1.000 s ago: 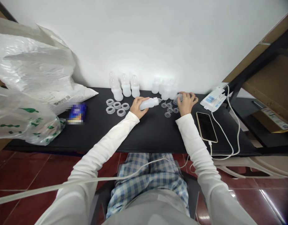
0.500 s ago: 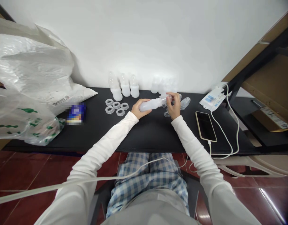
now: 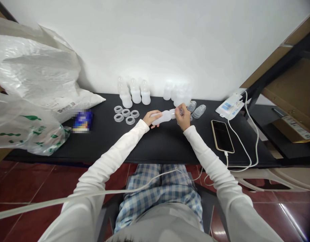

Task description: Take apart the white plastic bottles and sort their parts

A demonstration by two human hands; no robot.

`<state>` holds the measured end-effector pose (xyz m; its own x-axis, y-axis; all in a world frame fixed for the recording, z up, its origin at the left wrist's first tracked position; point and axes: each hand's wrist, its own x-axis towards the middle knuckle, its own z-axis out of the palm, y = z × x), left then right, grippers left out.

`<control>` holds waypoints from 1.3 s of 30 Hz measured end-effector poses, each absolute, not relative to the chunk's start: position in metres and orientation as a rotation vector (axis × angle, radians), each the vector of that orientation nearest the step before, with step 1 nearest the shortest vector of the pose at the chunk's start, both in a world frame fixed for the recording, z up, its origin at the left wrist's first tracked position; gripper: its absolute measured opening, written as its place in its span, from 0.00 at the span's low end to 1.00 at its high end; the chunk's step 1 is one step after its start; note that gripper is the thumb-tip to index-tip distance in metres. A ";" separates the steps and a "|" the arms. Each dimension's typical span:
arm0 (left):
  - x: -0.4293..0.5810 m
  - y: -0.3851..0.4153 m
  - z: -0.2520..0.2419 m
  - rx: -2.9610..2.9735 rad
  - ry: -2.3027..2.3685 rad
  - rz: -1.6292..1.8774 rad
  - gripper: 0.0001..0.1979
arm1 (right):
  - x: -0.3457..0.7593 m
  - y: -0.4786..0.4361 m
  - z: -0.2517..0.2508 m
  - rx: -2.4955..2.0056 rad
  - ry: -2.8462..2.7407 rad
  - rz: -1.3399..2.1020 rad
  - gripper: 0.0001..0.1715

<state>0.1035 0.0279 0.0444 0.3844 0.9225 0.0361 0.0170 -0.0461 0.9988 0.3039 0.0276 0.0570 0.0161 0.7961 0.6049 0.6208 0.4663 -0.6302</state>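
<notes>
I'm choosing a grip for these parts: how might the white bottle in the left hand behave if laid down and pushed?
The white bottle would probably roll, since its body looks round. It seems fairly stiff: no dent shows where the left hand grips it. It is probably light for its size, as it looks like translucent plastic.

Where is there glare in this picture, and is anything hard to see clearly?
Head view: glare streaks the red floor at lower right; same view, the blue item is pixelated; same view, the rear right bottles blend palely together.
</notes>
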 end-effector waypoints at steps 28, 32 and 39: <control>0.062 0.071 0.029 1.938 1.764 1.697 0.27 | 0.313 0.004 0.068 -1.563 -1.952 -0.192 0.29; 0.046 0.087 0.021 1.827 1.820 1.746 0.27 | 0.313 0.001 0.061 -1.824 -2.155 -0.286 0.31; 0.046 0.088 0.017 1.768 1.970 1.608 0.25 | 0.316 0.004 0.055 -1.958 -2.233 -0.320 0.29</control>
<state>0.0461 0.0881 0.0168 -0.3474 0.7490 0.5642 0.7029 -0.1902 0.6854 0.3164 0.0043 0.0550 -0.1338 0.9577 0.2548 0.9907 0.1230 0.0579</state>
